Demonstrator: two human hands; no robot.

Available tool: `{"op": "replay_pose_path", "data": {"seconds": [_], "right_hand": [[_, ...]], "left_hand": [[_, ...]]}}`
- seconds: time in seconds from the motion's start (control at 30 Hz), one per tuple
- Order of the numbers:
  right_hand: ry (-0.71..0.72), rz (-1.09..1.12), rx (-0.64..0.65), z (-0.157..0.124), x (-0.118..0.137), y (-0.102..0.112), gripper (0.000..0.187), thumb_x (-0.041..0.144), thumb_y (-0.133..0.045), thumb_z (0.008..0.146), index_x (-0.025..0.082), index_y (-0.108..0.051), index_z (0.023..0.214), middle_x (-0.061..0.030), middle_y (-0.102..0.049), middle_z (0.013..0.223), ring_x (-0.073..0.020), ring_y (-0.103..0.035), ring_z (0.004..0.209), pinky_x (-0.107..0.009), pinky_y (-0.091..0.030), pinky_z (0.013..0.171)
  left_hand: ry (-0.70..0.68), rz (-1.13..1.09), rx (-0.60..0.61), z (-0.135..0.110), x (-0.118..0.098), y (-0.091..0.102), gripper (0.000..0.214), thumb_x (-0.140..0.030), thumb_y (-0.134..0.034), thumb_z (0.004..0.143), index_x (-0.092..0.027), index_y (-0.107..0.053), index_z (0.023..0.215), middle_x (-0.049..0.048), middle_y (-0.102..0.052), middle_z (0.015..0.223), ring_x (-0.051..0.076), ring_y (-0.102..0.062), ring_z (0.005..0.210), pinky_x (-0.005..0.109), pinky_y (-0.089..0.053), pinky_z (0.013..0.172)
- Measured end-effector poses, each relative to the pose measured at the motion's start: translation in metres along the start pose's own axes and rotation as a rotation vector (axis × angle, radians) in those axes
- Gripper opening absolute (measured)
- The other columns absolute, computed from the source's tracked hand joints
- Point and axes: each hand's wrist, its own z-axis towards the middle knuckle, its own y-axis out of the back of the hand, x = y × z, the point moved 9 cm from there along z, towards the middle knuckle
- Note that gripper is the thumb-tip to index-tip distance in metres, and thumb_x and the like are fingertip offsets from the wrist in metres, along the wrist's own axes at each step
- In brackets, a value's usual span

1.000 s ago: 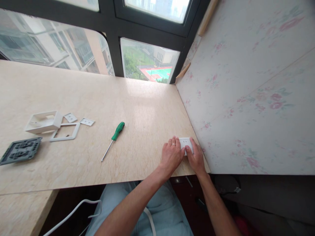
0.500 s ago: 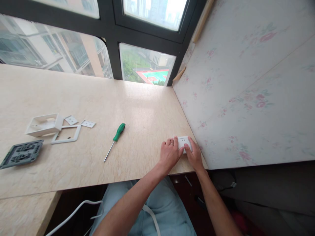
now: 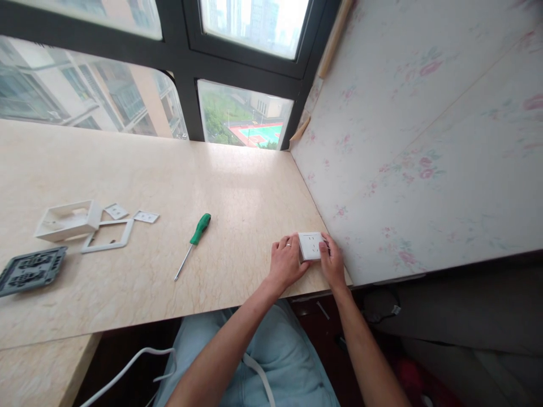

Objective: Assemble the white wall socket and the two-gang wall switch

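Observation:
A white wall socket with slotted holes in its face is between my two hands, near the right end of the stone countertop. My left hand grips its left side, fingers along the far edge and thumb at the near corner. On the opposite side, my right hand closes round the edge, its thumb on the face. The socket's underside is hidden. Left of my hands lies a screwdriver with a green handle.
On the left of the countertop are a white open box, a white frame, two small white plates and a grey socket back. A wallpapered wall borders the right; windows stand behind.
My thumbs have moved apart from the middle of the socket's face to its sides, so more of the face shows. The view has shifted slightly.

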Motion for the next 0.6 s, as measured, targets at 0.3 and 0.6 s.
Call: {"op": "replay_pose_path", "data": {"seconds": [0.3,0.6], "right_hand": [[0.091,-0.037,-0.342,-0.023,0.018,0.044,0.037,0.042,-0.041,0.101,0.017,-0.066,0.112,-0.0195,-0.069,0.115,-0.0320,-0.063,0.115,-0.058,-0.047,0.104],[0.165,0.004,-0.110,-0.021,0.034,0.026,0.030,0.036,-0.045,0.096,0.023,-0.070,0.087,-0.0098,-0.074,0.081,-0.0251,-0.070,0.078,-0.043,-0.059,0.081]], "left_hand": [[0.030,0.040,-0.032,0.034,-0.022,-0.022,0.070,-0.043,-0.069,0.085,-0.013,-0.040,0.141,0.0185,-0.065,0.127,0.035,-0.053,0.123,0.047,-0.040,0.097],[0.040,0.071,-0.010,0.052,-0.031,-0.039,0.064,-0.027,-0.059,0.089,-0.012,-0.036,0.147,0.0201,-0.062,0.132,0.034,-0.052,0.125,0.046,-0.040,0.099]]}}
